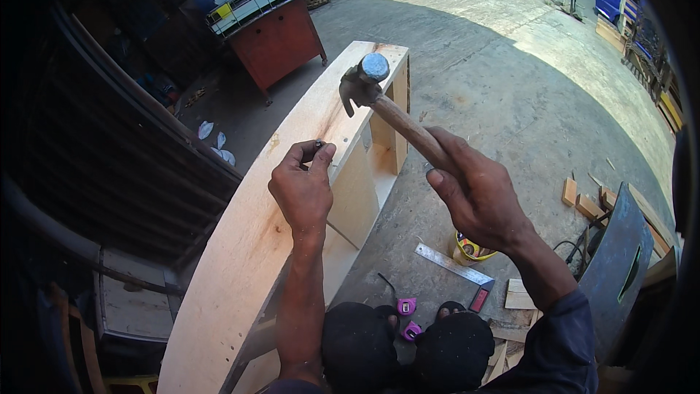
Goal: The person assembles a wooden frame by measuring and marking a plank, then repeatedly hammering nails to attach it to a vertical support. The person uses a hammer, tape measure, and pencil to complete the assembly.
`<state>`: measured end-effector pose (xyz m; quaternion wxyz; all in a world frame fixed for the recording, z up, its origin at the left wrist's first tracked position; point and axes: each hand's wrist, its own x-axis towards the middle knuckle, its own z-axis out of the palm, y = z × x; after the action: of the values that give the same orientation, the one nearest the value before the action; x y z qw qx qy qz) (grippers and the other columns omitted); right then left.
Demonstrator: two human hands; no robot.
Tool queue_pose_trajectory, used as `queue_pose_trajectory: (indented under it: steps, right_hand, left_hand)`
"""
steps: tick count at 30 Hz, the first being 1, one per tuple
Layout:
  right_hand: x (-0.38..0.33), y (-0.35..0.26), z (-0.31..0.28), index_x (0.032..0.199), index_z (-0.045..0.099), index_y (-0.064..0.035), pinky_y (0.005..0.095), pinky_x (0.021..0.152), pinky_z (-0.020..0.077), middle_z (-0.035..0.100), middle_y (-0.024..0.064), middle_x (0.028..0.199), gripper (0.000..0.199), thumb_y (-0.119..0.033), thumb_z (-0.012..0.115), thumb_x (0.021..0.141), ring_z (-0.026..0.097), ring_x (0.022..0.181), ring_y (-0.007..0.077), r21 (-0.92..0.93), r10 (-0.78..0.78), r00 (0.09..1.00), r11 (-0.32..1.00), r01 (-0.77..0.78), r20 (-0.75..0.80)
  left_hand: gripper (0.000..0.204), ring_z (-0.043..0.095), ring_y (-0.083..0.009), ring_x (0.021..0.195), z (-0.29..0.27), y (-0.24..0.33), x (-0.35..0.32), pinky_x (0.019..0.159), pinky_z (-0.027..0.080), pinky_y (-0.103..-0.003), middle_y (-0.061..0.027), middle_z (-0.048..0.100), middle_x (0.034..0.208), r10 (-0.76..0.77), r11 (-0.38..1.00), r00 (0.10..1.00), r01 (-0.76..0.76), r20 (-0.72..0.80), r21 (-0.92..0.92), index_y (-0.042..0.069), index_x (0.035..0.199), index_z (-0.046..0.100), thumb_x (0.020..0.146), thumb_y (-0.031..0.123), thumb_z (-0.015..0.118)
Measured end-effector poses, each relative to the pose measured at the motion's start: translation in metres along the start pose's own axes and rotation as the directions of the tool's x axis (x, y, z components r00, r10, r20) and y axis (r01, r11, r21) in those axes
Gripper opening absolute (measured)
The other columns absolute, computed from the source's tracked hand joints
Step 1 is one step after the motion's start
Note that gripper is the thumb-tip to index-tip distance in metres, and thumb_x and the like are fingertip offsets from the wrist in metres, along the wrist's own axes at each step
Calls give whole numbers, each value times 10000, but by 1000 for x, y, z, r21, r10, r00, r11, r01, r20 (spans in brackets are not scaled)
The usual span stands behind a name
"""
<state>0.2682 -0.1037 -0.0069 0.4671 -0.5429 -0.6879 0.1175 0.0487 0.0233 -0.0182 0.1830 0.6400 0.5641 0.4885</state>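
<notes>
Left fingers (326,156) pinch something dark (319,144) near board's (246,242) edge; right fingers (448,188) hold hammer (403,124) clear.

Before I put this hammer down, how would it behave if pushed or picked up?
The hammer is probably head-heavy, since its metal head sits at the far end of a slim handle. That handle looks wooden, so likely stiff. Pushed, it may pivot around the bulkier head.
</notes>
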Motion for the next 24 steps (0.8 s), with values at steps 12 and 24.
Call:
queue_pose_trajectory:
  steps: [12, 24]
  right_hand:
    - [31, -3, 0, 1361, 627, -113, 456, 723, 565, 737, 130, 1005, 441, -248, 717, 950, 734, 843, 316, -239, -124, 992, 964, 116, -21]
    - [29, -5, 8, 1454, 598, -234, 417, 554, 519, 674, 73, 859, 491, -264, 698, 975, 673, 655, 243, -373, -72, 993, 927, 34, -89]
  left_hand:
    - [207, 673, -156, 647, 1, 2, -3, 670, 541, -337, -99, 776, 842, 23, 999, 1000, -23, 5, 22, 15, 1029, 774, 900, 172, 811]
    - [247, 713, -153, 747, 2, -1, -2, 749, 558, -327, -114, 781, 880, 18, 997, 1000, -19, 16, 71, -18, 1046, 775, 899, 178, 805]
